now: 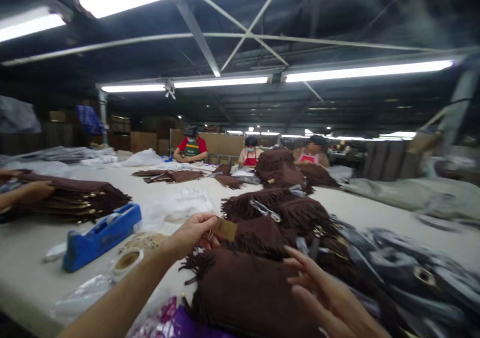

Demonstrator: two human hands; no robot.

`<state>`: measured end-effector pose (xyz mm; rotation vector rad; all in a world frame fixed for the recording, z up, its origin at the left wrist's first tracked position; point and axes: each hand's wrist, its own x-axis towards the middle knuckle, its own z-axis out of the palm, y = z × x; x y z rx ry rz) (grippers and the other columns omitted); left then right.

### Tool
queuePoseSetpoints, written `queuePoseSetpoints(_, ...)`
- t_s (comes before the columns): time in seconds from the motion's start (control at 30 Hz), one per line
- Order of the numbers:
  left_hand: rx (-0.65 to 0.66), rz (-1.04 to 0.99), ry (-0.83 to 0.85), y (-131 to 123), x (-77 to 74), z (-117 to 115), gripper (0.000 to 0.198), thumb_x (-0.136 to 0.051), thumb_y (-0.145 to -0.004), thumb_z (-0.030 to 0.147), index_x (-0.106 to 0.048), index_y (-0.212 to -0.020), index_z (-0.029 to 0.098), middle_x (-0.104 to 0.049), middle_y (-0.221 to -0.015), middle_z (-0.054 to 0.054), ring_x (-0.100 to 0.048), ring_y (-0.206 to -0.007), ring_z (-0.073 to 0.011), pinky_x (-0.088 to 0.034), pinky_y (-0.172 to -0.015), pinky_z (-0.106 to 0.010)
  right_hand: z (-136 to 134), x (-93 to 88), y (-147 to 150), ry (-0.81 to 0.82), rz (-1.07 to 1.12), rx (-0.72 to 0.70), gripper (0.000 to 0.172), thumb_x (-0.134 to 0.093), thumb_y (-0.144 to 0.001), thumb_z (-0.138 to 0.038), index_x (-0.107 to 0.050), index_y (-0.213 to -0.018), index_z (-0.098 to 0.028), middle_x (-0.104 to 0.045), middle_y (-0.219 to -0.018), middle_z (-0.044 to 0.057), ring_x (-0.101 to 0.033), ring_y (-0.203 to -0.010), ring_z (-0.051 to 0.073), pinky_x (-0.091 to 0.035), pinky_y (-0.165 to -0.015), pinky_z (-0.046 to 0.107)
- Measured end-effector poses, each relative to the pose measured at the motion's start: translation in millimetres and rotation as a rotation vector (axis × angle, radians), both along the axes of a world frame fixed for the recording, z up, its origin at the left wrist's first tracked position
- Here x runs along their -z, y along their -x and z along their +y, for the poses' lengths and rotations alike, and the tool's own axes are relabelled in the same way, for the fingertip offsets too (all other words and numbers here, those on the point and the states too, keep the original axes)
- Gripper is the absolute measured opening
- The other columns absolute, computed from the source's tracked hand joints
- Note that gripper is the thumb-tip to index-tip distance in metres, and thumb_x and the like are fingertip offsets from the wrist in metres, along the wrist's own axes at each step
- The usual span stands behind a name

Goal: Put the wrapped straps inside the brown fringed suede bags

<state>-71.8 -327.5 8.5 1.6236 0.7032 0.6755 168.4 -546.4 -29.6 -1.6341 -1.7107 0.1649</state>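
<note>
Left hand (193,234) pinches a small flat tan tag (225,229), card-like and rectangular, between thumb and fingertips; the string or attachment is too blurred to tell. The tag sits just above the brown fringed bag (247,290), a soft suede-looking piece with tassel fringe along its left edge, lying at the near edge of the long pale table (375,212). Right hand (330,298) has its fingers spread wide and holds nothing, over the bag's right side; can't tell whether it touches, and the wrist is cut off by the frame. Behind it is a heap of similar brown fringed bags (285,213) with metal hardware. Grey bags (412,273), smooth and shiny, are smeared by blur at the right edge. A blue plastic tape dispenser (101,235) and a tape roll (127,260) lie toward the near left edge. A purple crinkly wrapper (176,323) is cut off at the bottom. A co-worker's hand (33,190) rests on a flat stack of brown bags (78,198) at the left edge. Three people (250,153) sit at the far edge, small.
</note>
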Motion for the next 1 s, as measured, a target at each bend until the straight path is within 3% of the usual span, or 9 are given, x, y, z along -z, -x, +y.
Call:
queuePoseSetpoints(0.07,0.206,-0.029,-0.003,-30.9,1.2,-41.1,0.04,-0.063,-0.077,0.055,-0.06,-0.084,0.015,-0.066,-0.07,-0.002,-0.061,-0.055,-0.0119,-0.046,-0.047,-0.019,4.5,-10.7,11.4,0.099,0.335,-0.076,0.064,-0.051,-0.089,-0.046,-0.031,-0.146,-0.024,-0.063,-0.124,0.01,-0.067,-0.096,0.022,-0.059,-0.074,0.033)
queuePoseSetpoints(0.1,0.281,-0.037,-0.017,-44.3,1.0,-58.7,0.039,-0.063,-0.076,0.053,-0.06,-0.08,0.015,-0.065,-0.067,-0.001,-0.06,-0.054,-0.0111,-0.045,-0.048,-0.019,5.9,-15.9,14.4,0.117,0.404,-0.081,0.062,-0.056,-0.085,-0.042,-0.039,-0.141,-0.021,-0.068,-0.11,0.008,-0.068,-0.087,0.021,-0.058,-0.067,0.03)
queuePoseSetpoints(0.17,0.369,-0.029,-0.05,-66.2,0.0,-85.3,0.033,-0.062,-0.077,0.047,-0.059,-0.073,0.015,-0.06,-0.061,0.002,-0.055,-0.052,-0.0088,-0.044,-0.05,-0.018,2.8,-25.1,13.2,0.136,0.378,-0.075,0.033,-0.057,-0.083,-0.033,-0.063,-0.111,-0.017,-0.068,-0.081,0.002,-0.064,-0.07,0.017,-0.051,-0.058,0.026)
queuePoseSetpoints(0.23,0.404,-0.005,-0.072,-81.6,-0.4,-99.2,0.027,-0.062,-0.075,0.041,-0.06,-0.07,0.014,-0.057,-0.058,0.004,-0.049,-0.049,-0.007,-0.04,-0.048,-0.017,-10.1,-32.0,2.8,0.125,0.292,-0.026,0.018,-0.054,-0.084,-0.03,-0.065,-0.081,-0.017,-0.06,-0.062,-0.002,-0.057,-0.058,0.014,-0.046,-0.053,0.023)
queuePoseSetpoints(0.4,0.43,0.137,-0.064,-99.9,7.4,-101.3,0.025,-0.064,-0.066,0.039,-0.063,-0.07,0.014,-0.054,-0.053,0.004,-0.046,-0.046,-0.0086,-0.034,-0.045,-0.019,-63.1,-31.4,-43.1,0.182,0.28,0.114,0.022,-0.051,-0.086,-0.036,-0.055,-0.073,-0.019,-0.057,-0.058,-0.003,-0.056,-0.054,0.013,-0.043,-0.051,0.022)
queuePoseSetpoints(0.57,0.469,0.236,-0.13,-112.7,27.6,-109.1,0.019,-0.058,-0.066,0.034,-0.06,-0.065,0.015,-0.053,-0.052,0.005,-0.044,-0.047,-0.0091,-0.032,-0.046,-0.021,-101.0,-5.3,-69.1,0.325,0.187,0.178,0.022,-0.048,-0.087,-0.032,-0.053,-0.07,-0.02,-0.058,-0.058,-0.003,-0.056,-0.054,0.013,-0.039,-0.052,0.022)
queuePoseSetpoints(0.73,0.521,0.362,-0.231,-120.8,47.5,-128.1,0.013,-0.055,-0.07,0.026,-0.059,-0.064,0.016,-0.054,-0.053,0.004,-0.044,-0.048,-0.0092,-0.029,-0.046,-0.02,-117.8,21.0,-76.8,0.393,0.156,0.211,0.018,-0.046,-0.085,-0.029,-0.053,-0.071,-0.02,-0.057,-0.059,-0.002,-0.057,-0.056,0.014,-0.04,-0.055,0.023)
queuePoseSetpoints(0.87,0.58,0.439,-0.089,-113.7,48.0,-132.7,0.009,-0.056,-0.066,0.025,-0.055,-0.061,0.017,-0.049,-0.049,0.006,-0.042,-0.045,-0.0083,-0.031,-0.045,-0.018,-122.4,31.2,-77.7,0.43,0.28,0.128,0.016,-0.049,-0.082,-0.03,-0.055,-0.071,-0.02,-0.058,-0.06,-0.002,-0.056,-0.057,0.014,-0.04,-0.055,0.022)
queuePoseSetpoints(1.0,0.63,0.479,0.077,-93.4,41.1,-117.1,0.015,-0.063,-0.065,0.032,-0.057,-0.066,0.018,-0.051,-0.048,0.006,-0.041,-0.041,-0.0077,-0.029,-0.042,-0.018,-117.5,51.5,-72.3,0.447,0.36,-0.018,0.018,-0.051,-0.078,-0.035,-0.062,-0.073,-0.022,-0.06,-0.06,-0.001,-0.058,-0.056,0.015,-0.044,-0.056,0.023)
